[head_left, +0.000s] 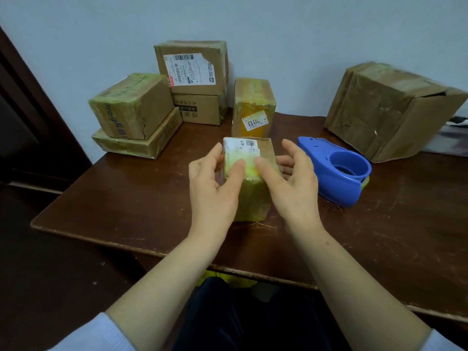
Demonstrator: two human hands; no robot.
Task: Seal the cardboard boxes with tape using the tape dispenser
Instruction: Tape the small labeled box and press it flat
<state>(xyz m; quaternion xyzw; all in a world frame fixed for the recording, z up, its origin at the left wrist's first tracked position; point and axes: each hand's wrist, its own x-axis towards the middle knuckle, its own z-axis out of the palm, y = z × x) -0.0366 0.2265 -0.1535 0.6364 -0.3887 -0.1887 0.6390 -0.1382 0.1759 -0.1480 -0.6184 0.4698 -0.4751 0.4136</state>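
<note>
A small cardboard box (255,198) wrapped in yellowish tape stands in the middle of the brown table (126,198), with a white label on its top. My left hand (215,188) lies against its left side, thumb pressing on the taped top. My right hand (291,181) is at its right side, thumb also on the top and fingers spread behind the box. The blue tape dispenser (336,171) lies on the table just right of my right hand, untouched.
Several taped boxes stand at the back: a stack of two at the left (134,115), another stack against the wall (195,79), an upright box (253,107) behind the small one, and a large box (390,110) at the right. The table's front edge is near my lap.
</note>
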